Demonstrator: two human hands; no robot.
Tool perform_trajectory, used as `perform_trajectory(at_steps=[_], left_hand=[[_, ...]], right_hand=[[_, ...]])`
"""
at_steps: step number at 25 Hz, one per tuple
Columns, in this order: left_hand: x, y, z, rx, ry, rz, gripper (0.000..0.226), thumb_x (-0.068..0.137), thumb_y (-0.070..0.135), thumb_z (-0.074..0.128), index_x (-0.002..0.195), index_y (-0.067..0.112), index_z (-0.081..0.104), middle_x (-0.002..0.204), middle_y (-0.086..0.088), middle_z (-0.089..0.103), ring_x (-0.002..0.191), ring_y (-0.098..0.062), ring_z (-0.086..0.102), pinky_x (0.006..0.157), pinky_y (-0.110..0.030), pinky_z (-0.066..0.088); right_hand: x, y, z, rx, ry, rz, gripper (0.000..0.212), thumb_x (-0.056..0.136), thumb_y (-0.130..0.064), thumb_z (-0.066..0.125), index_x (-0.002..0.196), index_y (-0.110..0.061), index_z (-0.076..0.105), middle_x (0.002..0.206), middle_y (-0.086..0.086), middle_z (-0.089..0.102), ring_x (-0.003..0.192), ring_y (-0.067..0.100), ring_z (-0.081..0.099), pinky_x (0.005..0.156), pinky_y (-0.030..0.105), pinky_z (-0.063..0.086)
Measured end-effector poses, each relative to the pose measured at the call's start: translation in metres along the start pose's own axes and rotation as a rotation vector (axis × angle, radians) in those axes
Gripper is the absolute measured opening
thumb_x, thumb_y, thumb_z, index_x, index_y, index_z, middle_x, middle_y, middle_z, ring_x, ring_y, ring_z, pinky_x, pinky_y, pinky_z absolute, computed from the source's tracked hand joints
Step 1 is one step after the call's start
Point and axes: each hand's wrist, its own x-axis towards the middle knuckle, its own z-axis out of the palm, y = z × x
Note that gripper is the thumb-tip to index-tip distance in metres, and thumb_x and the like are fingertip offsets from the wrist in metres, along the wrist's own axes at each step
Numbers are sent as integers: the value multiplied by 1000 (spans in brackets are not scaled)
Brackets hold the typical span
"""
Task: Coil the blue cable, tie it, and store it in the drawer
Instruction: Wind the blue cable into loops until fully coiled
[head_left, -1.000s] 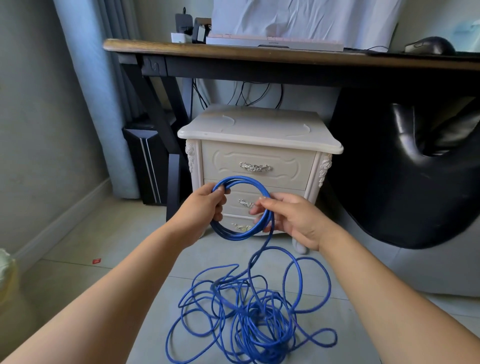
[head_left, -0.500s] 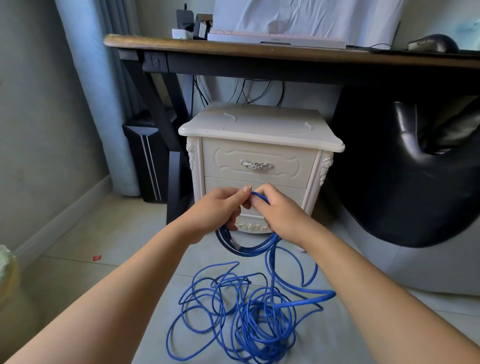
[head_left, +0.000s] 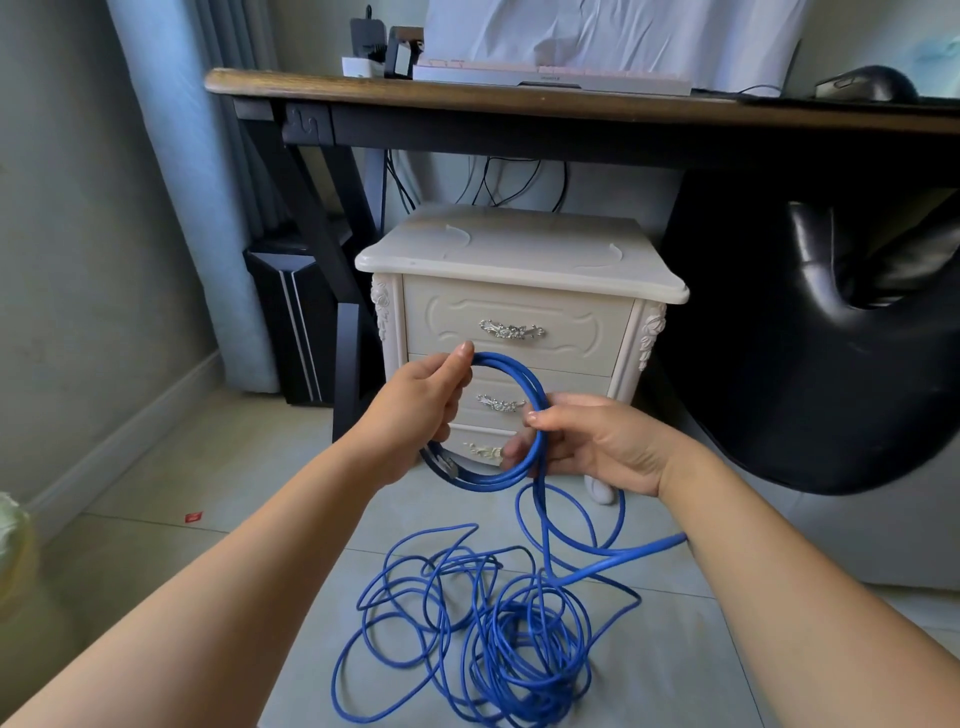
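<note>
left hand: the left hand (head_left: 421, 410) is wrapped around the left side of the loop, thumb resting up on top, fingers curled through it

right hand: the right hand (head_left: 597, 441) has the right side of the loop pinched between thumb and fingers, so it's clamped on too

cable: the blue cable (head_left: 511, 370) is partly wound into a small round loop of a few turns, held up in the air between both hands, right in front of the nightstand

plug: a pale plug end (head_left: 448, 463) pokes out at the lower left of the loop, just under the left hand

loose part: from the right hand the cable drops down to a messy pile (head_left: 519, 649) on the tiled floor, between the forearms

nightstand: the cream nightstand (head_left: 519, 249) sits under the desk (head_left: 519, 104), its drawers (head_left: 511, 312) all pushed in

around: black chair (head_left: 831, 364) on the right, keyboard (head_left: 550, 80) and mouse (head_left: 862, 83) up on the desk, little red scrap (head_left: 193, 517) on the floor to the left
</note>
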Motion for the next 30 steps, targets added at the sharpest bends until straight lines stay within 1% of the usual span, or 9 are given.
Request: perform_trajectory(at_steps=[3,7,11,14,19,22,26,28,30], left_hand=[[0,0,4,-125,54,-37,39,101,43,46,71,19,42,54,10,22,48,-10,17,42,-20,18],[-3,-1,16,-363,92,-131,40,101,47,43,73,18,47,54,7,26,45,-10,25,43,-20,30],[-9,-11,13,-448,39,-338,51,103,45,36,89,7,67,75,-8,64,74,-23,63,76,-39,53],[-19,-18,22,-220,-163,-493,43,102,34,37,99,6,69,101,-16,70,95,-29,65,91,-43,50],[-18,-13,38,-531,-335,-575,42,98,38,46,101,5,71,94,-12,72,93,-24,67,86,-38,52],[-15,-17,48,-483,-254,-500,17,96,21,54,91,14,69,84,-3,68,80,-16,65,72,-26,50],[-1,-20,39,-567,25,-407,18,97,17,53,84,16,65,80,1,71,74,-10,66,73,-25,47],[3,-19,22,-593,120,-321,23,100,22,50,85,18,66,88,5,76,85,-7,70,78,-26,49],[4,-18,9,-498,133,-216,23,101,24,49,89,20,69,102,6,76,102,-9,68,85,-29,49]], right_hand=[[4,0,6,132,63,-94,7,95,-12,52,95,-7,57,69,7,65,72,27,69,82,44,55],[17,3,18,314,209,-202,18,103,-17,41,96,-9,55,57,-5,34,45,8,34,56,29,46],[18,-1,12,412,273,-281,23,104,-18,39,89,-9,54,52,-7,29,40,7,25,50,26,32],[17,-4,9,485,238,-290,24,103,-19,38,88,-9,54,51,-7,29,39,7,24,47,24,33],[12,-11,11,571,166,-311,26,102,-20,38,85,-9,54,50,-5,28,39,8,25,47,25,35],[12,-12,15,519,266,-386,25,103,-17,38,85,-8,53,50,-6,28,39,8,25,47,25,36],[20,-1,2,238,739,-432,24,103,-18,41,86,-11,56,52,-10,34,43,7,29,50,26,36],[19,5,-14,-43,959,-346,23,101,-22,43,94,-8,59,60,-7,41,49,13,37,57,32,38],[17,9,-21,-213,952,-271,21,100,-23,44,93,-11,59,61,-2,42,52,18,38,59,34,36]])
